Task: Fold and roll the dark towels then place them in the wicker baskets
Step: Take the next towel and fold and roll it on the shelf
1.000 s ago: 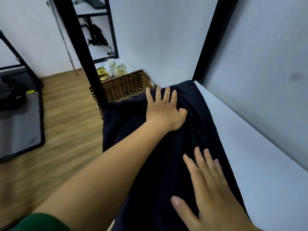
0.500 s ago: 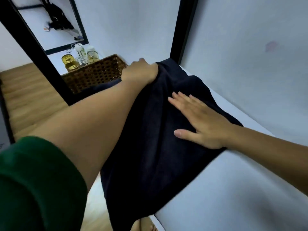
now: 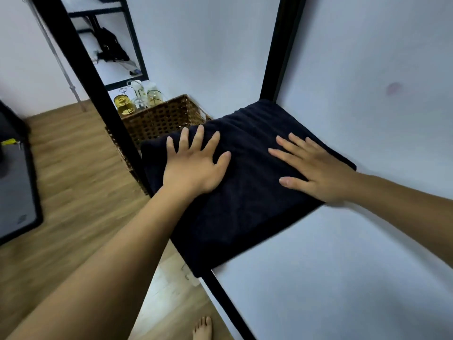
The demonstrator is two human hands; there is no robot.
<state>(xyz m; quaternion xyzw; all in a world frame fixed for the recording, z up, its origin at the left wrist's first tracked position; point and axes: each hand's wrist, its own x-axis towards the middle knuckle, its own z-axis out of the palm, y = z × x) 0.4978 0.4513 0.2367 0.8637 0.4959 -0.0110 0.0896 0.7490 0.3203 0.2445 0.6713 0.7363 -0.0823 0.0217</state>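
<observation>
Pressing down on a folded dark navy towel, the person's left hand and right hand lie flat and open, fingers straight and spread. The towel covers the far end of a white shelf board, its near side drooping over the shelf's black front edge. A brown woven wicker basket stands just beyond the towel's far left corner, with clear glass jars behind it.

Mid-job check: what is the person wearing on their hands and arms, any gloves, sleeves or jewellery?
Nothing worn shows. The left hand and right hand are bare: no gloves, rings or watch. The left forearm and right forearm are uncovered to the frame edge, no sleeve in view.
</observation>
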